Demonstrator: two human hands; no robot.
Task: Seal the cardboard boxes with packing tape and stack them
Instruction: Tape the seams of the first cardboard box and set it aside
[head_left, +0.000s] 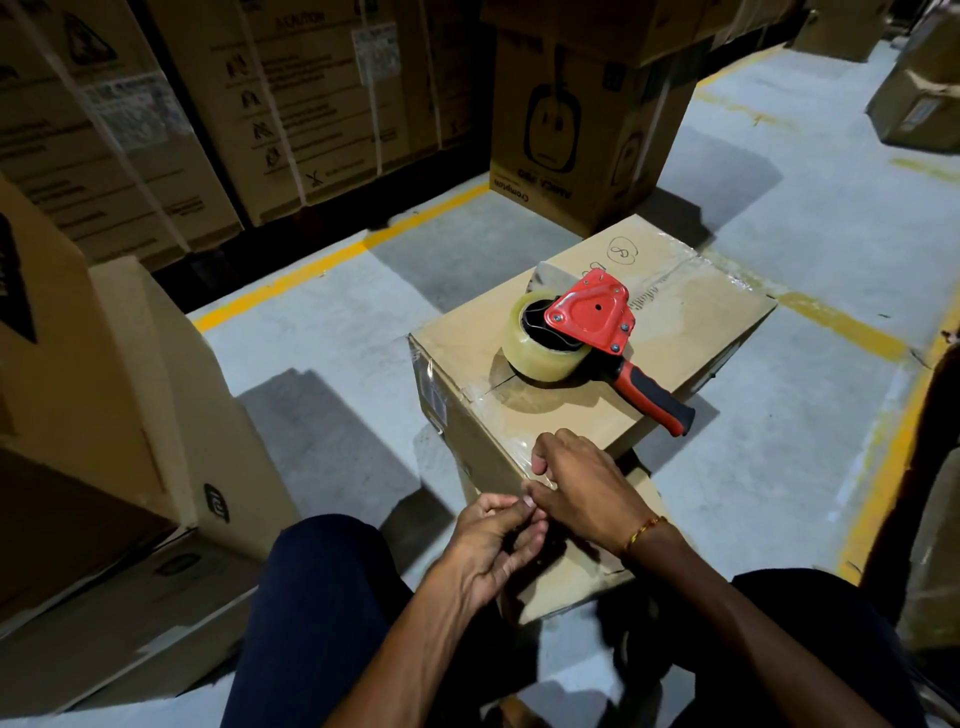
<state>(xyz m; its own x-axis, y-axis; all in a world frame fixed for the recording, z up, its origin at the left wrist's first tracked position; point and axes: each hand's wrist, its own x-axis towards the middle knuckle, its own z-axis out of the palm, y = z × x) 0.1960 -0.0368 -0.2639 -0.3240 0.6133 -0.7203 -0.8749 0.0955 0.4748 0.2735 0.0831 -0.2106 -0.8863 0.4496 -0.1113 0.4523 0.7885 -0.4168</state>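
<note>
Left stack: tall cartons (119, 135) bound with white straps; one (306, 98) is headed "CAUTION" above a column of pictograms, the smaller print too blurred to read.
Left hand (493, 540): fingers curled inward, fingertips meeting the right hand at the near corner of the box; whether anything sits pinched between them, I cannot tell.
Cardboard box (696, 312): on the grey floor in front of the knees, clear tape along its top seam and near edge, a handwritten "8" in a circle (623, 251) on the far flap.
Tape dispenser (587, 332): red, with a clear roll, lying on the box top, its handle overhanging the right edge.
Right hand (582, 483): fingers bent against the box's near corner, a thread bracelet (641, 532) on the wrist.
Carton behind (566, 130): upside-down print, "Crompton" readable.
</note>
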